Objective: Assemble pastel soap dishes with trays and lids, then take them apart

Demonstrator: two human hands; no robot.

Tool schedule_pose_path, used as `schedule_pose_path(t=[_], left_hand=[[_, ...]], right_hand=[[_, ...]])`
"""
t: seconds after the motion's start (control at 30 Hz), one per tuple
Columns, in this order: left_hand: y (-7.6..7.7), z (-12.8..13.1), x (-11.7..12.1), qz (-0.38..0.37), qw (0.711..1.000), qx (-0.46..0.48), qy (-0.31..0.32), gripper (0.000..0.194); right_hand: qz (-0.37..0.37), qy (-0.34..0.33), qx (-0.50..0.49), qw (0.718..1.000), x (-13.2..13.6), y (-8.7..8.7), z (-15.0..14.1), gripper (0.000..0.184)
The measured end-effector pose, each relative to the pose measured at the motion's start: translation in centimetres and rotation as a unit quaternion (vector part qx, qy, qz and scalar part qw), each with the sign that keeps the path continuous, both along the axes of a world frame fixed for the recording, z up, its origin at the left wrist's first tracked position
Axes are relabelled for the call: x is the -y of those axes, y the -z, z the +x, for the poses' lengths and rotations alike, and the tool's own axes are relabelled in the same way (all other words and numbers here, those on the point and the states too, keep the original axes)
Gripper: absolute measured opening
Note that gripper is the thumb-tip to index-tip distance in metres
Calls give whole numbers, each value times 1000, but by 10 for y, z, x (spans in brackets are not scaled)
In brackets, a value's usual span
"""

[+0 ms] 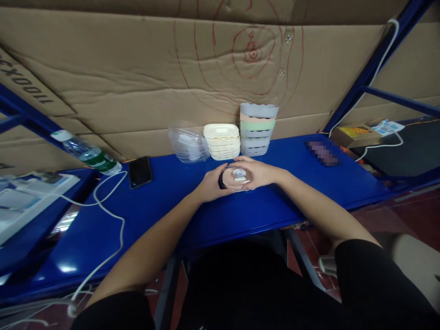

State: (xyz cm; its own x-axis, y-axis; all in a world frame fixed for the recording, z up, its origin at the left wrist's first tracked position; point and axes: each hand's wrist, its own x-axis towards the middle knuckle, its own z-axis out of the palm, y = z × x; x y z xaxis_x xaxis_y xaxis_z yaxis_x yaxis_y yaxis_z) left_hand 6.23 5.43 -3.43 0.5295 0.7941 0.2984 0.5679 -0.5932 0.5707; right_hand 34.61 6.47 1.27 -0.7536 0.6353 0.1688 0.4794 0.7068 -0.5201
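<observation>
My left hand (216, 183) and my right hand (257, 172) are wrapped round opposite sides of a small pinkish container with a clear lid (236, 178), low over the blue table. A pale round patch and a small white piece show on its top; I cannot make out what they are. Right behind my hands stands a stack of cream-coloured plastic trays (222, 142). To its right rises a taller stack of pastel tubs with wavy rims (258, 130), in grey, peach and green. Nested clear plastic covers (189, 145) lean to the left of the trays.
On the blue table (165, 201), a black phone (140, 172) and a water bottle (92, 153) lie at the left. A white cable (121, 229) loops beside them. A blurred-out item (322, 152) and a small cardboard box (356, 136) are at the right. Cardboard (137, 59) walls the back.
</observation>
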Motion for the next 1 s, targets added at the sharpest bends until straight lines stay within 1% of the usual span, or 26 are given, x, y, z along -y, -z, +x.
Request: schedule_pose_path(t=[0.07,0.13,0.2,0.27,0.43,0.57,0.67,0.73,0.87,0.93,1.0], left_hand=[[-1,-3,0,-14,1000,-7,-18,109],[-4,-5,0,-18,999,-18,-25,111],[-6,-5,0,-14,999,-23,-20,109],[-6,-4,-1,-11,1000,-24,-14,107],[-2,-3,-5,-8,1000,-11,-8,104],[-1,-5,-5,-18,1000,9,4,109],[0,-6,-6,-23,1000,7,9,111],[1,-5,-7,-7,1000,11,4,101],[-1,-3,-6,67,997,32,-21,71],[-3,-3,-5,104,993,33,-33,65],[-4,-3,-3,146,988,15,-52,68]], right_hand=[[-8,10,-10,1000,-5,8,-2,105],[-12,23,-20,999,-5,17,2,108],[-6,30,-30,999,-3,24,7,112],[2,32,-37,999,0,27,11,112],[7,39,-39,998,2,23,12,106],[16,49,-44,998,3,20,10,101],[33,67,-55,996,5,21,9,92],[49,81,-73,993,6,21,8,84],[96,92,-119,984,11,20,4,74],[120,99,-149,977,13,20,2,72],[134,114,-184,967,15,21,1,72]])
